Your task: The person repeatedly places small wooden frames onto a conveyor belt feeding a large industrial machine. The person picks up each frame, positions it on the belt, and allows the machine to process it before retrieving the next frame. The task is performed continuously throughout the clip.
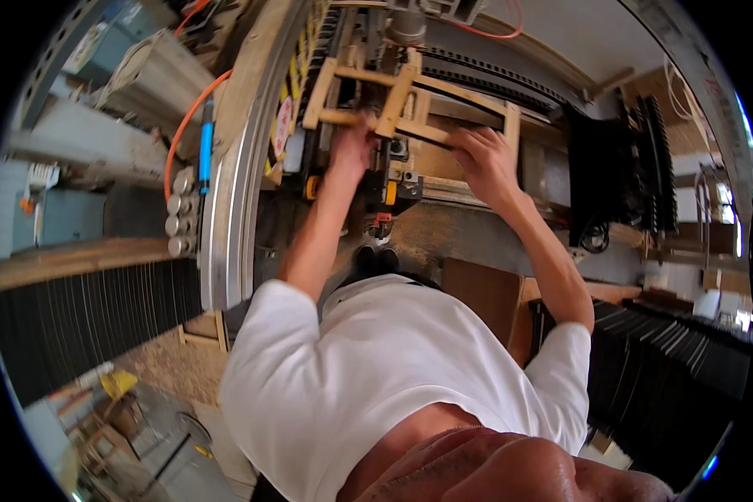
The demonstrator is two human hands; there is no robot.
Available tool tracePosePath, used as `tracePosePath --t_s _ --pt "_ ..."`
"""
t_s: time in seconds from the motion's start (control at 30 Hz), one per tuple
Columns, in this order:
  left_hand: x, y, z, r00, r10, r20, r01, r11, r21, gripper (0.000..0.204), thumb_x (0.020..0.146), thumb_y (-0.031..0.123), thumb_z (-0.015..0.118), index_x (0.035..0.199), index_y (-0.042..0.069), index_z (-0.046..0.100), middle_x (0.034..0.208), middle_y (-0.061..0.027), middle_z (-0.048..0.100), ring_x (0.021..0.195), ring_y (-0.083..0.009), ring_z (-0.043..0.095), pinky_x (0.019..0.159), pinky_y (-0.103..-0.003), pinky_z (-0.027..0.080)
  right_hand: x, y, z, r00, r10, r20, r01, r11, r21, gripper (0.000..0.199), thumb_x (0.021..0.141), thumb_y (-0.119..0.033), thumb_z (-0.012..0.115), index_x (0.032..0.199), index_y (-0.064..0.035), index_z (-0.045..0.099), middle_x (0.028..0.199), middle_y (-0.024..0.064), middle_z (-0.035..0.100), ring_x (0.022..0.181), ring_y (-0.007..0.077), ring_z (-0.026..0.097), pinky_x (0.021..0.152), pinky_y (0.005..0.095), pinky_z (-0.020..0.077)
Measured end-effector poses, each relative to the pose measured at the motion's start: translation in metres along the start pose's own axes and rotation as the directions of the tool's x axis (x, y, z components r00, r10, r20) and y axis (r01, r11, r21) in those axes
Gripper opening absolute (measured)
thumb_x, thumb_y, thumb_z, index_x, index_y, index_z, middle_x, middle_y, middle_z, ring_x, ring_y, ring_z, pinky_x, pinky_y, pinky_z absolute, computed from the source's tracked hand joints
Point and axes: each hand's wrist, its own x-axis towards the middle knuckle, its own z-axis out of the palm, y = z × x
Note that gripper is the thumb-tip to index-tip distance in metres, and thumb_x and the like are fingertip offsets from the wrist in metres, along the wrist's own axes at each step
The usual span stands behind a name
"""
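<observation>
A light wooden frame, made of long rails joined by crossbars, lies across the machine bed in front of me. My right hand bends its fingers over the near rail, close to the right end crossbar. Farther left, my left hand is at the same near rail, beside the middle crossbar; motion smears its fingers, so their grip is unclear. Below the frame, between my forearms, sits a black clamp fixture with yellow and red parts.
A metal machine post rises along the left, with an orange air hose and a blue tube beside it. Black bellows hang at the right. Cable chains run behind the frame. Stacked dark strips stand at my right.
</observation>
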Motion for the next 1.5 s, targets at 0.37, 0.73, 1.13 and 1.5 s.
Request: tracePosePath --t_s 0.37,0.73,1.13,1.5 --pt "-0.330 -0.008 -0.090 0.930 0.052 -0.364 -0.027 0.997 0.072 0.036 0.093 0.012 0.055 0.127 0.005 0.047 0.117 -0.0078 0.058 0.107 -0.0198 0.057 0.089 -0.035 0.048 0.153 0.032 0.192 0.978 -0.195 0.074 0.198 0.980 -0.033 0.028 0.081 -0.007 0.057 0.107 -0.0127 0.064 0.097 0.0081 0.067 0.096 0.0270 0.058 0.081 0.0397 0.0406" --pt "-0.385 -0.067 -0.183 0.677 0.172 -0.716 -0.308 0.949 -0.063 0.035 0.088 0.015 0.064 0.120 0.007 0.053 0.111 -0.0040 0.062 0.098 -0.0179 0.061 0.080 -0.033 0.052 0.251 0.072 0.199 0.954 -0.145 0.262 0.239 0.896 -0.374 0.030 0.082 -0.005 0.056 0.111 -0.0111 0.061 0.086 0.0135 0.069 0.097 0.0293 0.061 0.089 0.0418 0.0396" --pt "-0.384 -0.102 -0.220 0.550 0.120 -0.826 -0.270 0.962 -0.041 0.025 0.089 0.009 0.061 0.113 0.007 0.055 0.110 -0.0088 0.061 0.090 -0.0183 0.060 0.070 -0.032 0.051 0.278 0.080 0.214 0.939 -0.190 0.286 0.316 0.804 -0.503 0.017 0.085 -0.008 0.060 0.101 -0.0110 0.062 0.080 0.0113 0.067 0.090 0.0290 0.062 0.086 0.0444 0.0384" --pt "-0.382 -0.117 -0.241 0.456 0.141 -0.879 -0.273 0.962 0.012 0.020 0.086 0.007 0.062 0.105 0.003 0.057 0.094 -0.0097 0.064 0.065 -0.0168 0.056 0.052 -0.029 0.044 0.285 0.090 0.222 0.943 -0.211 0.258 0.311 0.833 -0.457 0.016 0.083 -0.006 0.053 0.096 -0.0090 0.061 0.075 0.0116 0.066 0.087 0.0312 0.061 0.081 0.0452 0.0399"
